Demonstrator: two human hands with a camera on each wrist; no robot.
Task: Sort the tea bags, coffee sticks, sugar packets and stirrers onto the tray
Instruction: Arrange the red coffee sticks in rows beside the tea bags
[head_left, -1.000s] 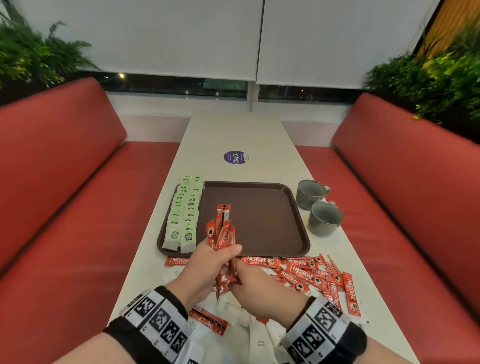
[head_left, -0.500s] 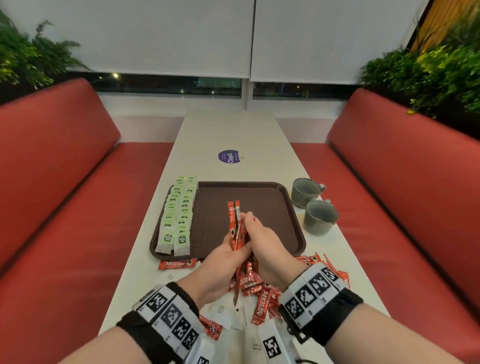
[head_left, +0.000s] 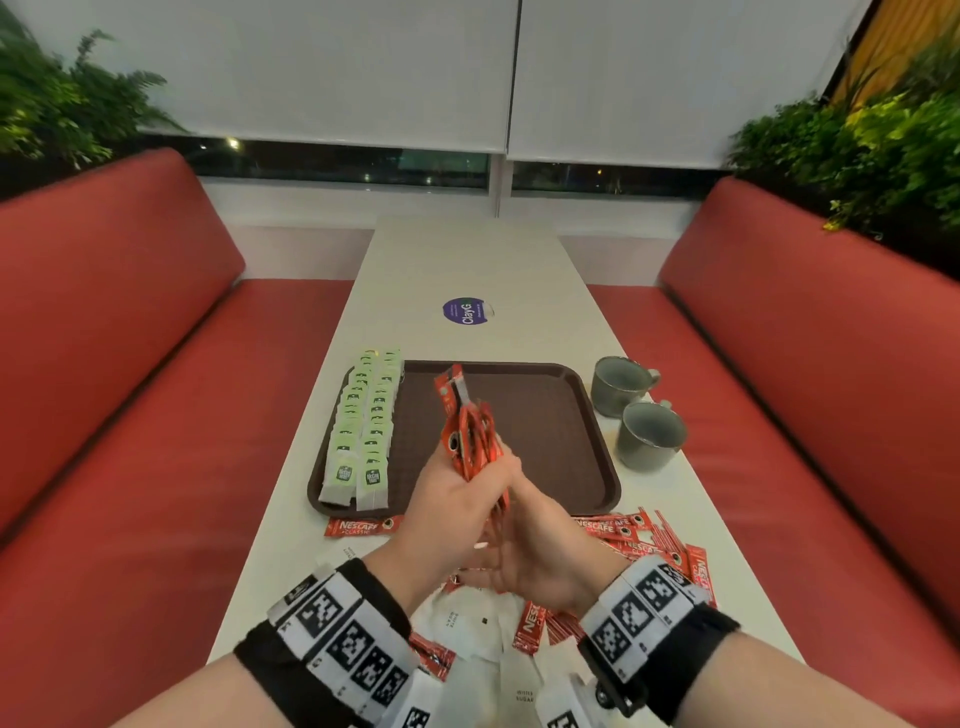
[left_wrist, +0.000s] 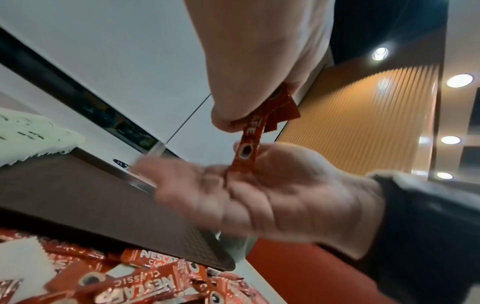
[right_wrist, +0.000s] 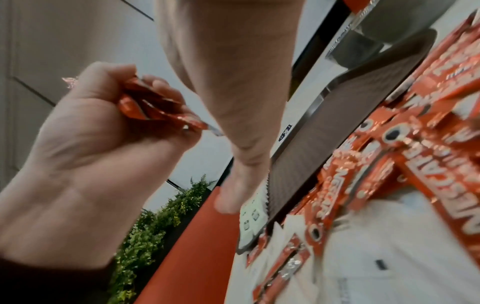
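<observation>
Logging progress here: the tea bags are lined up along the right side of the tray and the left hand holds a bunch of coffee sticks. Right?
Wrong side: the head view shows the tea bags along the tray's left side. The left hand does hold the coffee sticks.

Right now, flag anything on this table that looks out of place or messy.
Loose coffee sticks and white sugar packets lie jumbled off the tray, one stray stick alone by its near-left corner. The tea bags sit in neat rows, and the left hand grips an uneven bundle of sticks.
</observation>
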